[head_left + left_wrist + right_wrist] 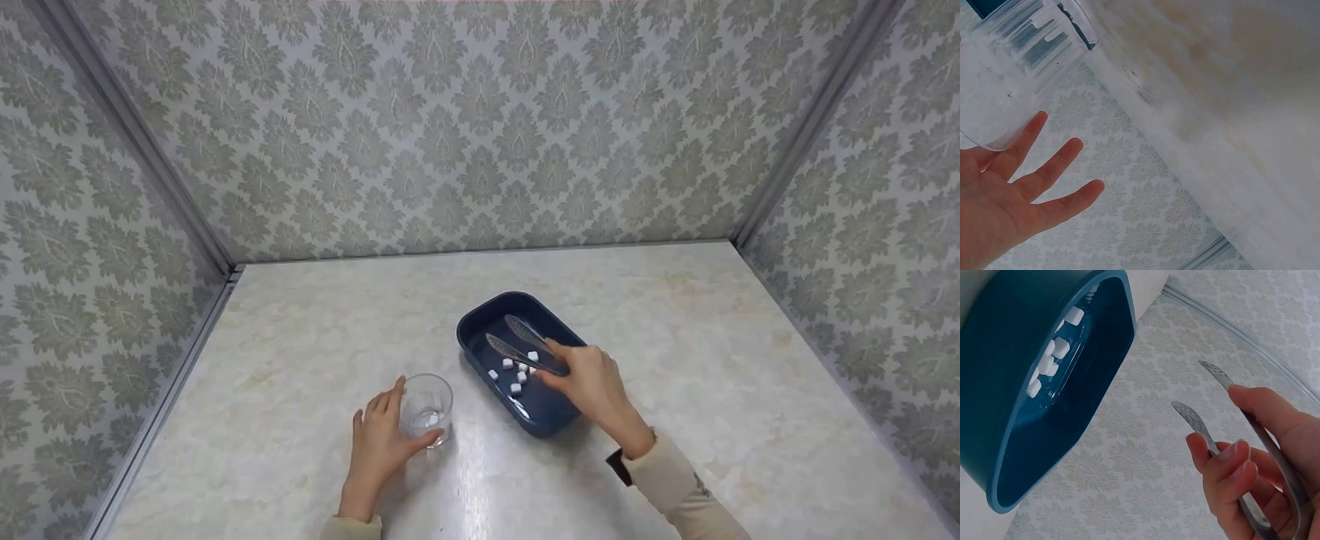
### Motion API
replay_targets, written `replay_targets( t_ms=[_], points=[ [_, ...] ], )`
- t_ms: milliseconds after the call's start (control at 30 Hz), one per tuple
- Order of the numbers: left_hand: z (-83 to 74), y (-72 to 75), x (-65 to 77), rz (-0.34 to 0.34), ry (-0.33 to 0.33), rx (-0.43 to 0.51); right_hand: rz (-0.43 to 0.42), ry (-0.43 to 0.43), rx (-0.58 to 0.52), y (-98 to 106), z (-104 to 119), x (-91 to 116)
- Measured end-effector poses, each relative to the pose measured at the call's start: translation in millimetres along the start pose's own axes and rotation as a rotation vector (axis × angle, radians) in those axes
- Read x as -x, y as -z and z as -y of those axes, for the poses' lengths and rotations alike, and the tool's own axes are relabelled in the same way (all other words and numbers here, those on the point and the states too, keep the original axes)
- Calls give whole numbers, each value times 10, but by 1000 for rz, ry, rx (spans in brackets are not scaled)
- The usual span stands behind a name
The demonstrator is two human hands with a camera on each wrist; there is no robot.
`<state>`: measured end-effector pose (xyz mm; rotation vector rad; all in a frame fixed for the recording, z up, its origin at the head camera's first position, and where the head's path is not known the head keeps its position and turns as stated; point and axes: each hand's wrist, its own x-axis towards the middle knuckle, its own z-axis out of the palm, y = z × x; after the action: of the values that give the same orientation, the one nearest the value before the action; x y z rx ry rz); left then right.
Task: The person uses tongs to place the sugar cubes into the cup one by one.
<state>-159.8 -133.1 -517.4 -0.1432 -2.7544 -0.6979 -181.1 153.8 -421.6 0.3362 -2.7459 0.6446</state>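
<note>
A clear glass [426,409] stands on the table, with my left hand [376,439] holding its side between thumb and forefinger. In the left wrist view the other fingers [1053,174] spread away from the glass [1022,73]. What lies at its bottom is hard to make out. My right hand [596,384] grips metal tongs [504,348] over a dark blue tray [546,416]. The perforated tips of the tongs [1189,417] stand apart, with nothing between them in the right wrist view. Several small white cubes [516,388] lie on the tray's floor.
The pale marbled table [300,337] extends around the tray and glass. Patterned wall panels [480,135] enclose it at the back and both sides, with grey metal strips [139,142] at the corners. The tray's raised wall [988,394] surrounds the cubes.
</note>
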Motion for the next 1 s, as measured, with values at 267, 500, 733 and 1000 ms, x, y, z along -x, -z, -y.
replay_targets(
  t_ms=[267,500,733,1000],
  points=[
    [-2,3,-4,0,0,-4,11,-18,23,-32,-78,-24],
    [-1,-3,-6,3,3,-1,37,-47,57,-82,-163,-52],
    [1,-6,-1,11,5,-11,81,-81,80,-108,-208,-61],
    [-3,3,6,-10,-13,-17,110,-99,94,-133,-234,-50]
  ],
)
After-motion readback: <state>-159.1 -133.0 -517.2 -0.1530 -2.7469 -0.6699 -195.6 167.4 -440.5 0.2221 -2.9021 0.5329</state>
